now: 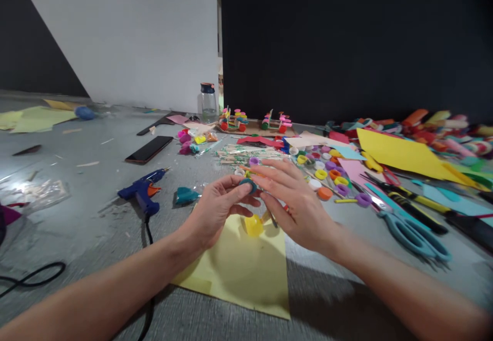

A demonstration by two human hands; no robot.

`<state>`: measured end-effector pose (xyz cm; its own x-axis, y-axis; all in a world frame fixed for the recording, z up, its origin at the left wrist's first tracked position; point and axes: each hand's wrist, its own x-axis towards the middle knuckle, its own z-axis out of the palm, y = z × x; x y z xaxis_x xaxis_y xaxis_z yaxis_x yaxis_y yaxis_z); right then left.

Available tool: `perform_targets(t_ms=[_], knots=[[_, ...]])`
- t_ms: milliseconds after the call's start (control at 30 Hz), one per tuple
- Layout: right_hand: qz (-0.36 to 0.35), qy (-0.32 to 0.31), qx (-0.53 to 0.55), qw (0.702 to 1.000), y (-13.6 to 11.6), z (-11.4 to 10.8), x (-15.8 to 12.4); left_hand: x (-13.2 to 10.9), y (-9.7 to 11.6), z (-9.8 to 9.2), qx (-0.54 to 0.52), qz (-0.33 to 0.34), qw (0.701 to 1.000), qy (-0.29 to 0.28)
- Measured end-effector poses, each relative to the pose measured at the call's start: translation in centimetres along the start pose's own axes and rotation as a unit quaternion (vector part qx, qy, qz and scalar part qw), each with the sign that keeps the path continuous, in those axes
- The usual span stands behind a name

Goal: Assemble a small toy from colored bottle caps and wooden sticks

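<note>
Between the thumb and fingers of my left hand (219, 202) is a small round teal cap (248, 185), held above the yellow paper sheet (246, 274). My right hand (298, 205) is beside it, fingers stretched and apart, with the fingertips close to the cap's right side; whether they touch it is hard to tell. Below the hands, a yellow cap-like piece (253, 225) stands on the paper, partly behind my right hand. A thin dark piece shows under the right thumb, too hidden to name.
A blue glue gun (142, 192) with a black cord lies left, near a phone (149, 149). Scissors (414, 233), cutters and coloured paper lie right. Ahead are loose bottle caps (324, 193), wrapped sticks (246, 154), two small colourful models (275, 121) and a bottle (208, 102).
</note>
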<state>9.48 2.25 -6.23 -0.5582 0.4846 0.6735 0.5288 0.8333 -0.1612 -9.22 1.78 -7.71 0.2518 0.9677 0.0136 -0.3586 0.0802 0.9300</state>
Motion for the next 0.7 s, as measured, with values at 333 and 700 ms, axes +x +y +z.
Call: perform_targets(t_ms=[333,700], knots=[[-0.005,0.001,0.011,1.000,0.07,0.20,-0.18,-0.20,-0.06,0.06,-0.010,-0.003,1.000,0.011],[0.025,0.018,0.058,0.998,0.44,-0.03,-0.42,-0.21,-0.16,0.05,0.071,0.038,0.997,-0.003]])
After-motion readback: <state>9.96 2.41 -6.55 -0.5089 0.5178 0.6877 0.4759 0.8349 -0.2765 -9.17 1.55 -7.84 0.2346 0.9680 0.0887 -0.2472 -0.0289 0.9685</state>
